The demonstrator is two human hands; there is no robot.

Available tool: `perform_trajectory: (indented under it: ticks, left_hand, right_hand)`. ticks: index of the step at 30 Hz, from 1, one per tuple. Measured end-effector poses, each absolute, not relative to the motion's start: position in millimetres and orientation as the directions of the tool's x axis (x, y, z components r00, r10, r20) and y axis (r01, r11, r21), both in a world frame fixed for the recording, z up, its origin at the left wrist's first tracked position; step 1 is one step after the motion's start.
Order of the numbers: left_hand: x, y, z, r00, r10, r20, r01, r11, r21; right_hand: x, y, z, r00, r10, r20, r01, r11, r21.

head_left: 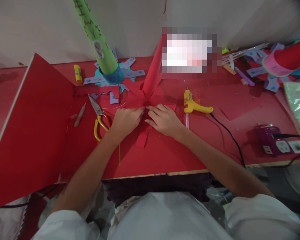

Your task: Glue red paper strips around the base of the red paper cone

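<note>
A red paper cone (153, 71) stands on the table with red paper strips spread round its base. My left hand (128, 121) rests at the near left of the base, its fingers bent together on the red paper. From the right, my right hand (163, 120) touches the paper just below the cone, thumb and fingers apart. One red strip (142, 139) points toward the table's front edge between my hands. Scissors with yellow handles (99, 125) lie beside my left hand. To the right of my right hand is a yellow glue gun (196, 106).
A green paper tube (100, 46) stands behind on the left, near a glue stick (78, 74). A red board (35, 133) rises at far left. On the right are a purple power box (272, 140) and another paper model (277, 65). The glue gun's cord runs over the front edge.
</note>
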State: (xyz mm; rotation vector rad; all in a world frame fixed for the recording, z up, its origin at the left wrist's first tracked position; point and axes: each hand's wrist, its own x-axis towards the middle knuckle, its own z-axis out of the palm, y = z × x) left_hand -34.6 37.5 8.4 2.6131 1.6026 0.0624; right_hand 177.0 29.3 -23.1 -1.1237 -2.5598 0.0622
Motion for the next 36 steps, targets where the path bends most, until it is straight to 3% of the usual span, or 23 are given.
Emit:
perform_trajectory:
  ticks: [17,26,36]
  left_hand:
    - [-32.7,36.6,9.6,0.440,0.898,-0.023,0.897,-0.438,0.067]
    - [-35.1,36.6,4.3,0.444,0.895,0.036,0.893,-0.445,0.060]
    - [-34.5,35.8,5.3,0.451,0.891,0.044,0.892,-0.451,-0.017]
  right_hand:
    - [177.4,29.3,-24.4,-0.640,0.706,0.303,0.702,0.697,-0.144]
    - [176.8,29.0,-23.1,-0.638,0.714,0.288,0.712,0.690,-0.130]
    - [177.3,27.2,-20.3,-0.651,0.705,0.282,0.709,0.697,-0.106]
